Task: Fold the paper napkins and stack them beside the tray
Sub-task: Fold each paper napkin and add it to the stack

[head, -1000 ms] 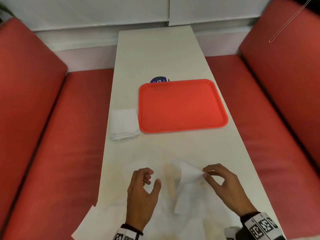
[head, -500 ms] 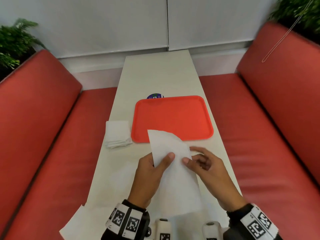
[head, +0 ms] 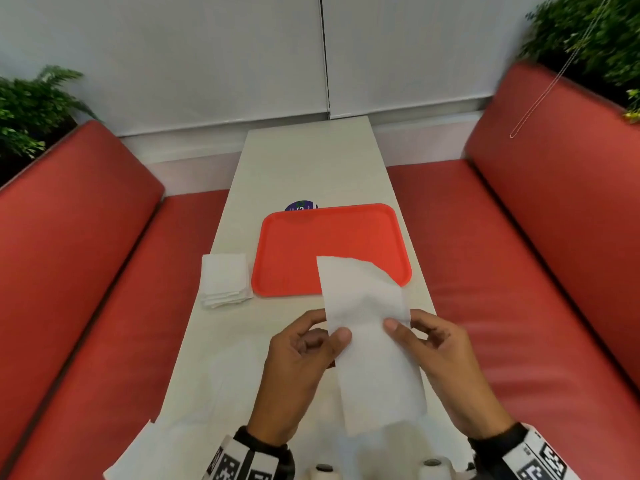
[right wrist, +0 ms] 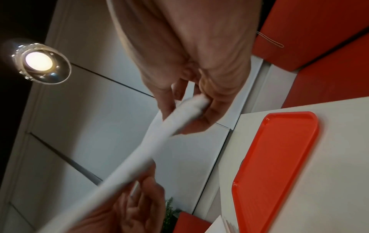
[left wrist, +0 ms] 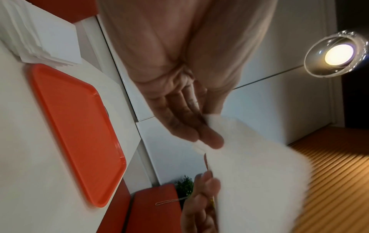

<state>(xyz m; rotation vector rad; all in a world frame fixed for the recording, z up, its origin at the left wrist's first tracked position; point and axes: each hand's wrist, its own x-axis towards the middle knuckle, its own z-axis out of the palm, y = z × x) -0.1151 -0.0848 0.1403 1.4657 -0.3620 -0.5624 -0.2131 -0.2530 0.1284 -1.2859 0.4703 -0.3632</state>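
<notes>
A long white paper napkin [head: 370, 344] is held up above the near end of the white table [head: 311, 161], its top corner bent over. My left hand [head: 304, 351] pinches its left edge with thumb on top. My right hand [head: 433, 344] pinches its right edge. The left wrist view shows the napkin [left wrist: 249, 157] between my left fingers [left wrist: 191, 126]; the right wrist view shows it edge-on [right wrist: 159, 138]. An empty orange tray [head: 329, 247] lies mid-table. A stack of folded napkins [head: 225, 280] sits just left of the tray.
Loose unfolded napkins [head: 145, 452] lie at the table's near left corner. A round blue sticker [head: 300, 206] peeks out behind the tray. Red bench seats [head: 86, 271] flank the table on both sides, with plants [head: 31, 105] behind them.
A second ago the napkin was low over the table, pinched only by my right hand. Both hands have lifted it and now hold it stretched upright; the view has tilted up.
</notes>
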